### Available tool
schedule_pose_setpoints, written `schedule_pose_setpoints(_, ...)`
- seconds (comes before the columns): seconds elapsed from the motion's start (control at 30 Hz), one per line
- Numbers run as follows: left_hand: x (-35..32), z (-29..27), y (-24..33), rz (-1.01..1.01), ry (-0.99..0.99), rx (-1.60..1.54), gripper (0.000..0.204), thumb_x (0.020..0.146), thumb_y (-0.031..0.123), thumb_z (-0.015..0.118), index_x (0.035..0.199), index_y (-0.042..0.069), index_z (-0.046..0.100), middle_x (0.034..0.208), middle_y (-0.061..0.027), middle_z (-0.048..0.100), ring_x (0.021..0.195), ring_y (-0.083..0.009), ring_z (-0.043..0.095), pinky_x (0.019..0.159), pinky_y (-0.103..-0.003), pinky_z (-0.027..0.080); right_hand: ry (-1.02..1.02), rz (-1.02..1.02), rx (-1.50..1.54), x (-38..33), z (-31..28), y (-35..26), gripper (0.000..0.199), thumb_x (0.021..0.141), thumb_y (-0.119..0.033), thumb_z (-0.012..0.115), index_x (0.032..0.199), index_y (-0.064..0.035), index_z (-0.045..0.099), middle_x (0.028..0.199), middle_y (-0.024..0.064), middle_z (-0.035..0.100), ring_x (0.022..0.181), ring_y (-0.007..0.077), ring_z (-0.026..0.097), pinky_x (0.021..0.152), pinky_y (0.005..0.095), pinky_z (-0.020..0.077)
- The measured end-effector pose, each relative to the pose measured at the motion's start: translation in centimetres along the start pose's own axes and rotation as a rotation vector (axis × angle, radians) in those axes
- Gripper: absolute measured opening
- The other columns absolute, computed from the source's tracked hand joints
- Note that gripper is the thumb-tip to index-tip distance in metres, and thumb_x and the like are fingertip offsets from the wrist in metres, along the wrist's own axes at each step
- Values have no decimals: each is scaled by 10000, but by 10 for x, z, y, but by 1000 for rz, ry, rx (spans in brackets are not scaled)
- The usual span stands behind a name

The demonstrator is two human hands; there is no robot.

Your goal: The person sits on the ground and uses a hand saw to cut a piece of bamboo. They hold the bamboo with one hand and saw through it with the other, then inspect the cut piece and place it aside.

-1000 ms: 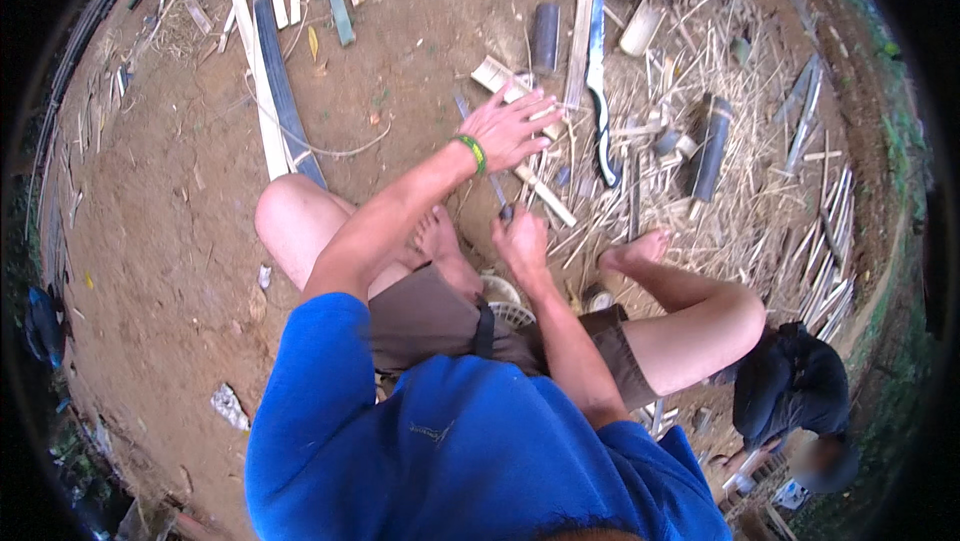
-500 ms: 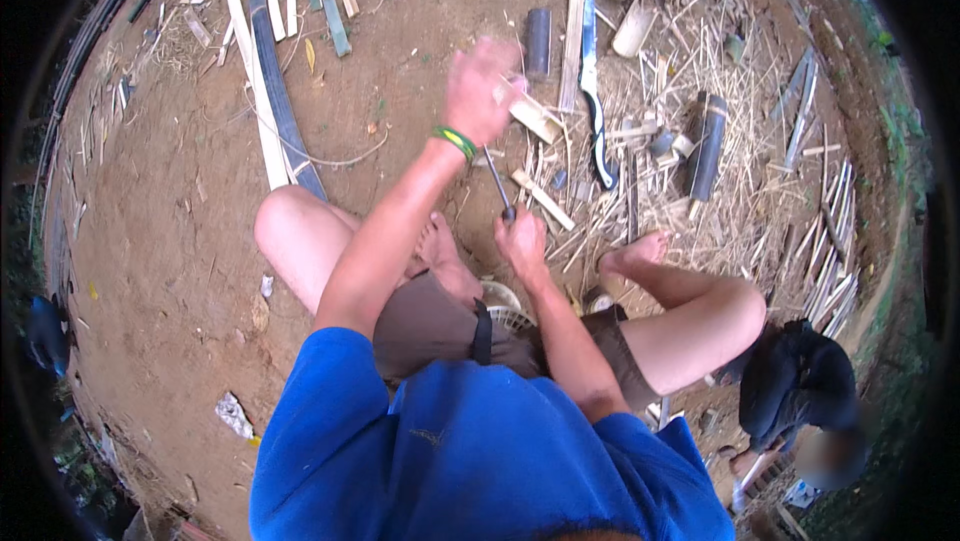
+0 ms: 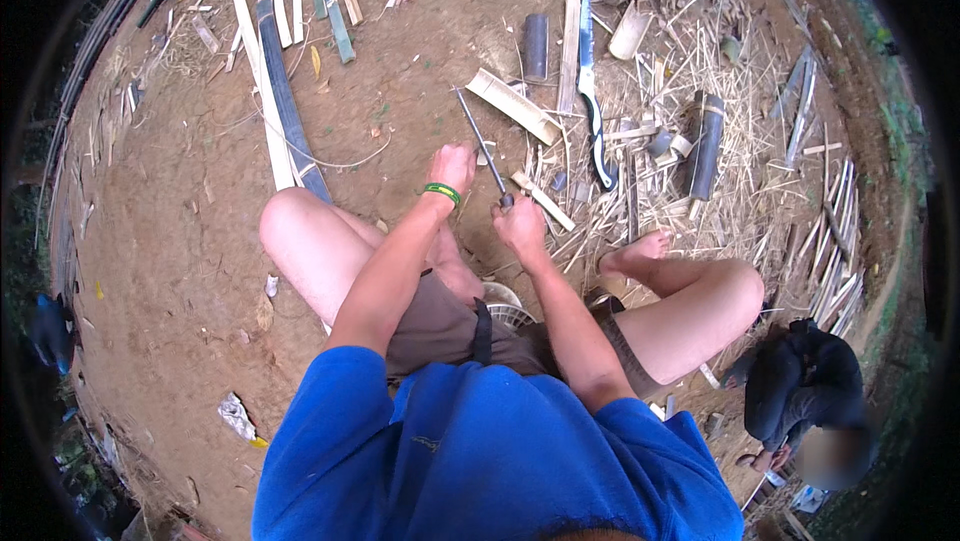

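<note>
My right hand (image 3: 519, 225) is wrapped round the dark handle of a long, thin, straight metal tool (image 3: 479, 138). Its shaft slants up and to the left, its kind unclear. Just left of that shaft, my left hand (image 3: 453, 169) is closed, with a green and yellow band at the wrist. A small pale piece shows beside its fingers; whether the hand holds it is hidden. Beyond the tool's tip lies a split bamboo half (image 3: 513, 106), hollow side up. A short pale bamboo strip (image 3: 543, 200) rests right of my right hand.
A saw (image 3: 590, 91) with a black and white handle lies ahead to the right, among shavings. Dark bamboo tubes (image 3: 706, 146) lie around it, and long split bamboo (image 3: 285, 101) stretches along the left. Another person (image 3: 800, 381) crouches at the lower right.
My left hand has come back toward me from over the split bamboo half, down beside the tool's shaft, and is now closed. My right hand has hardly moved.
</note>
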State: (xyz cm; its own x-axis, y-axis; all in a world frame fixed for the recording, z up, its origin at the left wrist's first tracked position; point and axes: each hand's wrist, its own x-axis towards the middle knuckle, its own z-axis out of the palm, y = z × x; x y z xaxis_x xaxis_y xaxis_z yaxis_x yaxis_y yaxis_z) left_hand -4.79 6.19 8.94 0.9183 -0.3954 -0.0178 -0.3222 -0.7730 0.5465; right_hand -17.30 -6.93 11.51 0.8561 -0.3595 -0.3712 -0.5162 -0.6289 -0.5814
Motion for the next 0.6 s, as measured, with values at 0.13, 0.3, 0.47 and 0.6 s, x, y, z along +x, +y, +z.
schedule_pose_setpoints(0.13, -6, 12, 2, 39, 68, -19, 165, 916, 134, 581, 881, -4, 665, 924, -253, 680, 891, -458, 663, 791, -533, 547, -135, -24, 81, 16, -18, 17, 339, 760, -264, 742, 931, 24, 690, 788, 254, 688, 792, 401, 692, 774, 478, 542)
schedule_pose_setpoints(0.3, 5, 30, 18, 132, 155, -43, 128, 882, 114, 624, 882, -5, 669, 886, -264, 662, 839, -462, 648, 782, -531, 539, -332, 160, 223, 39, -48, 30, 359, 767, -238, 757, 999, 28, 692, 699, 208, 676, 705, 336, 690, 710, 448, 545)
schedule_pose_setpoints(0.47, 7, 26, 6, 92, 56, -55, 210, 884, 185, 652, 983, 7, 706, 987, -274, 687, 924, -452, 666, 840, -519, 543, 49, -86, 71, 16, -2, 34, 311, 802, -214, 720, 976, 41, 684, 743, 247, 677, 737, 390, 690, 715, 478, 546)
schedule_pose_setpoints(0.6, 17, -68, 14, -128, 274, -93, 487, 848, 382, 742, 1147, 1, 693, 1054, -287, 691, 1005, -434, 680, 925, -467, 529, 79, -97, 101, -1, -26, -16, 282, 793, -202, 695, 901, 58, 683, 787, 312, 673, 788, 463, 684, 751, 515, 546)
